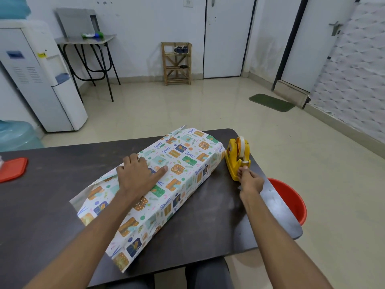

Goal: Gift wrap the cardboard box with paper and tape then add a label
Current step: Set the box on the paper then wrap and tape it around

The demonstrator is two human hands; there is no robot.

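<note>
A long box covered in white gift paper (183, 163) with orange, green and blue prints lies diagonally on the dark table (208, 222). The cardboard itself is hidden under the paper. My left hand (137, 174) lies flat on top of the paper, fingers spread, pressing down the overlap. A yellow tape dispenser (236, 157) with a white roll stands just right of the box's far end. My right hand (249, 180) is at the dispenser's cutter, with fingertips pinched on the tape end there.
A red lid (12, 168) lies at the table's left edge. A red bucket (291, 200) stands on the floor beside the table's right side. Farther off are a water dispenser (39, 76), a folding table (87, 41) and a wooden shoe rack (177, 63).
</note>
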